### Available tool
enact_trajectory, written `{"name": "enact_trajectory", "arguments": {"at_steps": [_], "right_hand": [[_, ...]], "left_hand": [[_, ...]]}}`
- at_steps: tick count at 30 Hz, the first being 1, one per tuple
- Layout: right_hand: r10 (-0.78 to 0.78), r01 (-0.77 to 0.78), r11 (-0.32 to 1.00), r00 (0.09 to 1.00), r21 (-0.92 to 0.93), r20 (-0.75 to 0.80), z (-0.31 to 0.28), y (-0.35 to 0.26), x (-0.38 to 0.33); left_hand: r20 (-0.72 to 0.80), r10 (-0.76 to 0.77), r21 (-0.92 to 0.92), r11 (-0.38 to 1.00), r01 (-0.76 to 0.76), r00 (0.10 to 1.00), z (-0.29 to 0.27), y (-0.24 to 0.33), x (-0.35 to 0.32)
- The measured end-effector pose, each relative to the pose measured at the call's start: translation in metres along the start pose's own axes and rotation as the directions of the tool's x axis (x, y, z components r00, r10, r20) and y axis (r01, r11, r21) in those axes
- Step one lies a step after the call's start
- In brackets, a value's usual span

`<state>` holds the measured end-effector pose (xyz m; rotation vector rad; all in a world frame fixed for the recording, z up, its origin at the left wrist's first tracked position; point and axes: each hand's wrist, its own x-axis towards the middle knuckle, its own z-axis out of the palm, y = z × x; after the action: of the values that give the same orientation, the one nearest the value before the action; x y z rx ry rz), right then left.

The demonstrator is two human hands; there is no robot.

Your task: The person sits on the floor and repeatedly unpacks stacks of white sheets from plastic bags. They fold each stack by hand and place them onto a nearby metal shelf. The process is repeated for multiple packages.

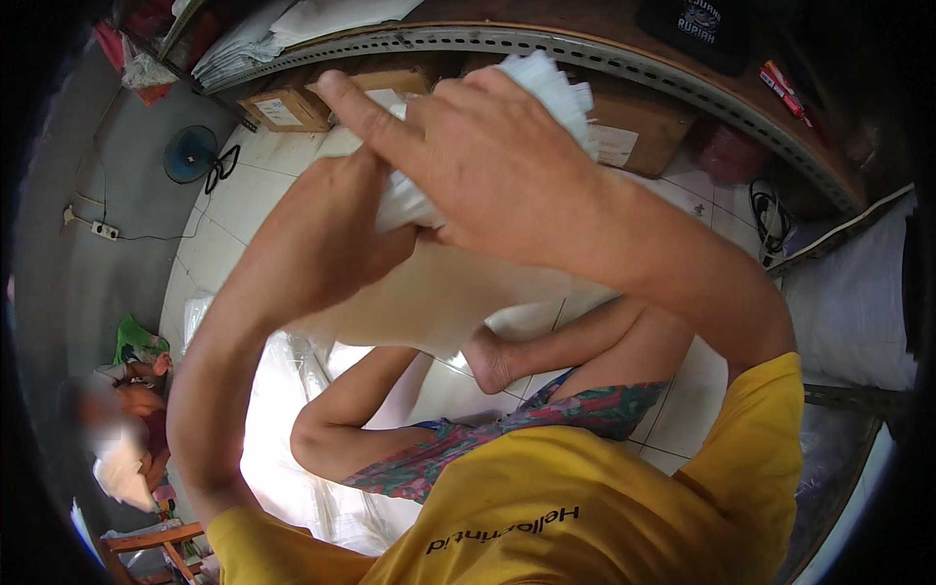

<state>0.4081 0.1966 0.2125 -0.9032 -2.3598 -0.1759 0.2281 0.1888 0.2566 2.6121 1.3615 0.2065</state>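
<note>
Upper centre, the right hand (487,151) clamps probably light, slippery plastic (406,206), best held where bunched; left hand (353,210) closure I cannot tell.

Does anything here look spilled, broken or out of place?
Nothing looks spilled or clearly damaged. Only the black cable on the tiled floor, at right near the metal-edged shelf, seems untidy: it lies in loose loops.

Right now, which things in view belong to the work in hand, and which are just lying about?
In the work:
left hand and right hand, both gripping
pale bundle of thin sheets, held between them
possibly the glossy white plastic at lower left

Apparently just lying about:
blue round fan
cardboard boxes
red-and-white packet
</note>
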Motion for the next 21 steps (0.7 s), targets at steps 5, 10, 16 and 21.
{"name": "enact_trajectory", "arguments": {"at_steps": [5, 10, 16, 21], "right_hand": [[0.03, -0.016, 0.996, 0.986, -0.083, 0.164, -0.019, 0.018, 0.002], [0.045, -0.026, 0.984, 0.993, -0.174, 0.11, -0.033, 0.025, -0.011], [0.026, -0.102, 0.983, 0.901, -0.153, -0.433, -0.04, 0.024, -0.055], [0.894, -0.341, 0.448, 0.183, 0.826, -0.409, 0.055, 0.057, -0.226]], "left_hand": [[0.006, 0.059, -0.002, 0.998, -0.059, 0.998, -0.004, 0.015, 0.017], [-0.055, 0.144, 0.048, 0.989, -0.141, 0.988, -0.003, 0.024, 0.03], [-0.112, 0.055, 0.134, 0.99, -0.04, 0.992, -0.034, 0.024, 0.01], [-0.113, -0.035, -0.33, 0.944, -0.005, 0.993, -0.053, 0.02, 0.021]]}}
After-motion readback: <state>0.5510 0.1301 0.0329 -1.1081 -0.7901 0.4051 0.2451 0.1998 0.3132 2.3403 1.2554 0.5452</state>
